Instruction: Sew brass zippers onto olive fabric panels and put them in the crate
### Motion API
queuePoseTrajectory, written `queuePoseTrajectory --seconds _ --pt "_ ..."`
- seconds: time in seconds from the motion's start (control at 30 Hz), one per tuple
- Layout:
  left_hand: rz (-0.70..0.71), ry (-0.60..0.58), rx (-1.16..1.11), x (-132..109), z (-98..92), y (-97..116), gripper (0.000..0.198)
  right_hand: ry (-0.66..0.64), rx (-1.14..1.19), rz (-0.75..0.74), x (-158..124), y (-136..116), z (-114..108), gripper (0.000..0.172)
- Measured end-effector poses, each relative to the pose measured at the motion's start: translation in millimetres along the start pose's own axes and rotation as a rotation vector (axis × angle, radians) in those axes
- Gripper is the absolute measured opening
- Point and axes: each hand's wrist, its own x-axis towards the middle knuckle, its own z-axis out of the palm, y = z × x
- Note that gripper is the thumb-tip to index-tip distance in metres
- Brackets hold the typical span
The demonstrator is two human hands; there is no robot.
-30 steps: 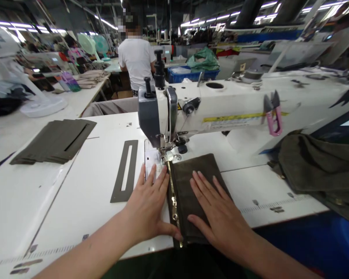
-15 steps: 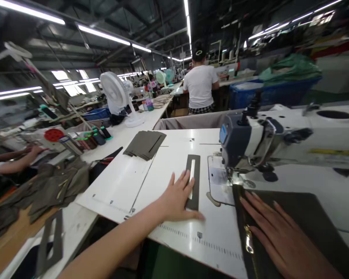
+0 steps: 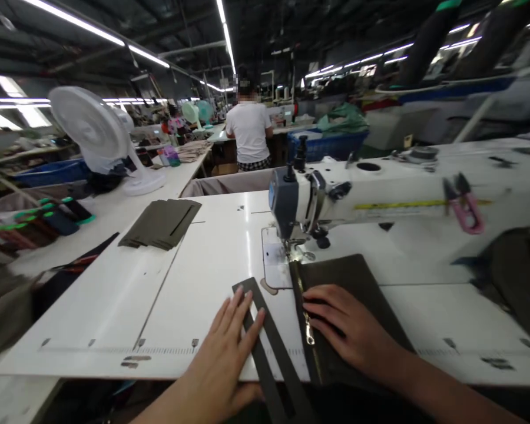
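Note:
My left hand (image 3: 223, 353) lies with spread fingers on a dark strip (image 3: 271, 347) that has a long slot, its lower end reaching past the table's front edge. To the right, a dark fabric panel (image 3: 357, 282) with a gold zipper (image 3: 309, 333) has its top left corner by the needle area of a sewing machine (image 3: 287, 200). My right hand (image 3: 353, 330) rests on this panel beside the zipper, fingers bent and close together; whether they pinch the cloth is hidden.
A stack of dark pieces (image 3: 161, 224) lies at the table's left. Beyond are a white fan (image 3: 92, 126), thread spools (image 3: 62, 215) and a person in a white shirt (image 3: 249, 132). Pink snips (image 3: 466, 209) sit on the machine arm; dark cloth (image 3: 519, 277) lies far right.
The view has turned right. My left hand has drawn the slotted strip toward the front edge and tilted it. The fingers of my right hand, flat before, are now bent on the panel.

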Motion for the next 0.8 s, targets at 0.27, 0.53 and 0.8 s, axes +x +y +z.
queuePoseTrajectory --seconds 0.27,0.53,0.8 --pt "0.159 0.249 0.158 20.6 11.9 -30.2 0.060 -0.077 0.084 -0.096 4.6 -0.4 -7.7 0.028" --pt "0.101 0.532 -0.009 39.7 2.1 -43.4 0.039 -0.133 -0.279 0.141 2.9 10.6 9.9 0.043" --pt "0.190 0.684 -0.048 105.5 -3.9 0.5 0.023 -0.152 -0.281 0.151 -0.4 4.5 9.2 0.044"
